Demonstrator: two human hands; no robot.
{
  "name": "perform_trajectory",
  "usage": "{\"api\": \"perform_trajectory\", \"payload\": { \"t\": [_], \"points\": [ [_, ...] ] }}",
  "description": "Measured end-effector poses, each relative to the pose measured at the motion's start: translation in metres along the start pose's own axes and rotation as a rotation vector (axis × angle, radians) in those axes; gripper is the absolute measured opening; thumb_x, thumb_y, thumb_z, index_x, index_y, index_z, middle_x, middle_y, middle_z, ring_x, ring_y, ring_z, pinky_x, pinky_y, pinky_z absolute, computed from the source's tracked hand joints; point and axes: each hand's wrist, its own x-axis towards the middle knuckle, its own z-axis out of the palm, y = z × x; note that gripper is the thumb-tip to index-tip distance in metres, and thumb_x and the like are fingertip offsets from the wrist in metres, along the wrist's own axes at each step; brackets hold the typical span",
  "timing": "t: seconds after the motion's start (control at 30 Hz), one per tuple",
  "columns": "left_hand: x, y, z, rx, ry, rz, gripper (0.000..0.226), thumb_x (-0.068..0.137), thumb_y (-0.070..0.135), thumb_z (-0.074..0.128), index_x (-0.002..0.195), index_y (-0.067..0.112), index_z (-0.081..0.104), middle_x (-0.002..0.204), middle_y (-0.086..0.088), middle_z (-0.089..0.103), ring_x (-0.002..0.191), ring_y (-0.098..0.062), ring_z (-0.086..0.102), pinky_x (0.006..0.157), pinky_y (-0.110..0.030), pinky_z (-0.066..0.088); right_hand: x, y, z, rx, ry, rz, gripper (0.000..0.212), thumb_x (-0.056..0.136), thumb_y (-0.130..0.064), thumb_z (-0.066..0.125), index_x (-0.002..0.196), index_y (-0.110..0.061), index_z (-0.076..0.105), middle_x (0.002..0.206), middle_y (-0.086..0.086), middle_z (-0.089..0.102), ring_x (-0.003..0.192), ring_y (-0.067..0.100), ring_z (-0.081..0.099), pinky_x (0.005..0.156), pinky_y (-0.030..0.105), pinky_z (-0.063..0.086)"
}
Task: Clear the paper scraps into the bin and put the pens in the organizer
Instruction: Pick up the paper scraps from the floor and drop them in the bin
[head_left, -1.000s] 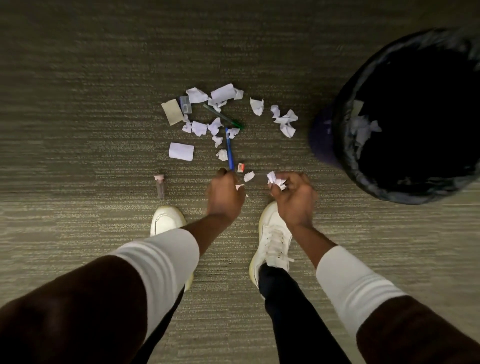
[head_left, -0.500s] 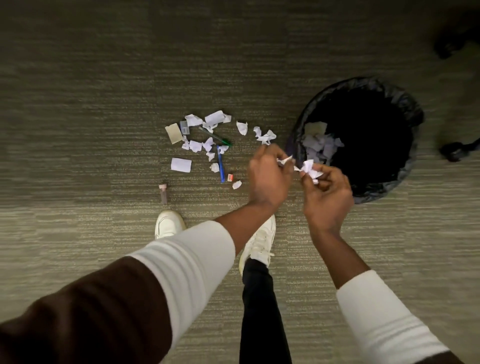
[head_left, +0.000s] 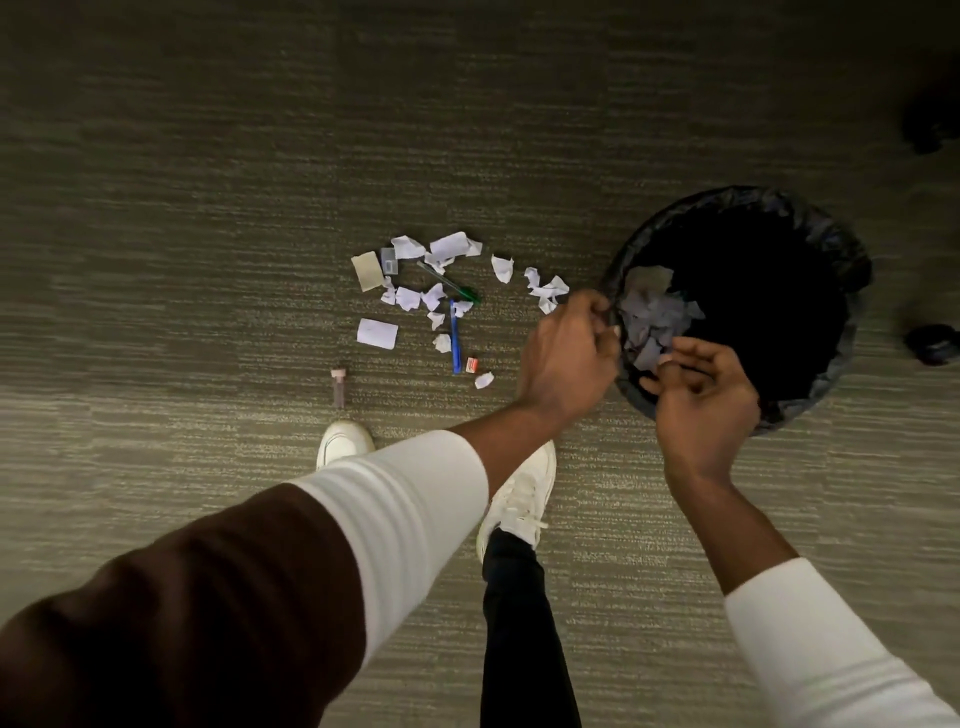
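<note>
A black-lined bin (head_left: 852, 260) stands on the carpet at the right, with paper scraps (head_left: 654, 317) piled inside. My left hand (head_left: 569, 358) is at the bin's near-left rim with its fingers curled; its palm side is hidden. Over the bin's opening, my right hand (head_left: 701, 395) has its fingers spread and I see nothing in them. Several white scraps (head_left: 447, 249) lie scattered on the floor to the left. Among them are a blue pen (head_left: 455, 338) and a green pen (head_left: 449, 283). No organizer is in view.
A small vial (head_left: 338, 384), a red-and-white item (head_left: 471, 365), a tan card (head_left: 366, 271) and a white card (head_left: 377, 332) lie near the scraps. My white shoes (head_left: 343, 441) stand below them. Dark chair casters (head_left: 932, 343) sit right of the bin.
Both hands rose from the floor with scraps and moved right to the bin. The scraps seen in my right hand half a second ago are gone from it.
</note>
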Motion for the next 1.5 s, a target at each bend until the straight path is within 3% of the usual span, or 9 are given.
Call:
{"api": "perform_trajectory", "payload": {
  "t": [0.2, 0.4, 0.53, 0.7, 0.83, 0.97, 1.1, 1.27, 1.5],
  "points": [
    [0.006, -0.069, -0.033, 0.125, -0.011, -0.066, 0.013, 0.093, 0.01, 0.066, 0.104, 0.017, 0.068, 0.098, -0.003, 0.076, 0.086, -0.025, 0.073, 0.077, -0.044, 0.063, -0.023, -0.013, 0.058, -0.042, -0.229, -0.212, 0.011, 0.096, -0.017, 0.067, 0.105, -0.019, 0.07, 0.094, 0.004, 0.074, 0.072, 0.018, 0.074, 0.062, 0.048, 0.065],
    [0.018, -0.153, -0.067, 0.35, -0.039, -0.155, 0.009, 0.092, 0.019, 0.069, 0.1, 0.016, 0.07, 0.106, -0.011, 0.073, 0.094, -0.035, 0.072, 0.079, -0.039, 0.059, -0.029, 0.003, 0.127, -0.484, -0.536, -0.367, 0.031, 0.089, -0.017, 0.074, 0.119, -0.017, 0.067, 0.108, 0.008, 0.069, 0.081, 0.021, 0.071, 0.078, 0.036, 0.061],
    [0.03, -0.221, -0.077, 0.584, -0.255, -0.149, 0.053, 0.093, 0.031, 0.073, 0.135, 0.006, 0.054, 0.137, -0.019, 0.053, 0.125, -0.038, 0.056, 0.097, -0.05, 0.055, -0.008, 0.042, 0.168, -0.815, -0.691, -0.35, 0.056, 0.091, -0.026, 0.075, 0.142, -0.02, 0.053, 0.133, 0.019, 0.056, 0.11, 0.038, 0.067, 0.086, 0.037, 0.055],
    [0.056, -0.293, -0.08, 0.877, -0.39, -0.082, 0.086, 0.086, 0.032, 0.082, 0.151, 0.006, 0.033, 0.155, -0.019, 0.036, 0.145, -0.039, 0.039, 0.095, -0.055, 0.059, 0.034, 0.087, 0.215, -1.039, -0.688, -0.194, 0.079, 0.094, -0.029, 0.069, 0.16, -0.033, 0.023, 0.163, 0.021, 0.026, 0.147, 0.041, 0.037, 0.107, 0.05, 0.051],
    [0.082, -0.337, -0.082, 1.058, -0.421, -0.033, 0.117, 0.078, 0.042, 0.089, 0.164, 0.019, 0.014, 0.173, -0.019, 0.009, 0.159, -0.045, 0.016, 0.102, -0.059, 0.052, 0.058, 0.109, 0.247, -1.011, -0.624, -0.265, 0.098, 0.095, -0.026, 0.071, 0.165, -0.041, 0.004, 0.171, 0.026, -0.002, 0.157, 0.052, 0.008, 0.113, 0.065, 0.041],
    [0.094, -0.366, -0.078, 1.045, -0.401, 0.055, 0.148, 0.067, 0.036, 0.098, 0.166, 0.03, -0.013, 0.175, -0.018, -0.015, 0.159, -0.051, 0.012, 0.091, -0.061, 0.058, 0.08, 0.116, 0.273, -1.022, -0.59, -0.35, 0.109, 0.093, -0.026, 0.075, 0.162, -0.048, -0.006, 0.17, 0.024, -0.001, 0.155, 0.055, 0.011, 0.11, 0.071, 0.042],
    [0.104, -0.381, -0.067, 1.007, -0.343, 0.179, 0.138, 0.073, 0.012, 0.092, 0.167, 0.03, -0.007, 0.176, -0.012, -0.018, 0.16, -0.049, 0.01, 0.073, -0.056, 0.065, 0.095, 0.116, 0.293, -1.101, -0.572, -0.494, 0.11, 0.092, -0.019, 0.075, 0.161, -0.051, -0.003, 0.167, 0.024, 0.009, 0.152, 0.052, 0.019, 0.103, 0.071, 0.047],
    [0.112, -0.387, -0.061, 1.047, -0.395, 0.179, 0.122, 0.078, 0.01, 0.087, 0.168, 0.024, 0.005, 0.177, -0.01, -0.003, 0.153, -0.051, 0.023, 0.087, -0.062, 0.06, 0.096, 0.123, 0.299, -1.24, -0.667, -0.597, 0.082, 0.104, -0.013, 0.056, 0.167, -0.038, 0.009, 0.172, 0.027, 0.002, 0.158, 0.053, 0.007, 0.118, 0.069, 0.036],
    [0.091, -0.395, -0.056, 1.053, -0.305, 0.223, 0.069, 0.096, -0.002, 0.057, 0.159, 0.003, 0.03, 0.166, -0.02, 0.03, 0.129, -0.043, 0.047, 0.105, -0.053, 0.05, 0.091, 0.129, 0.286, -1.342, -0.495, -0.571, 0.055, 0.102, -0.002, 0.055, 0.153, 0.006, 0.037, 0.157, 0.028, 0.037, 0.136, 0.045, 0.047, 0.102, 0.051, 0.055]
  ]
}}
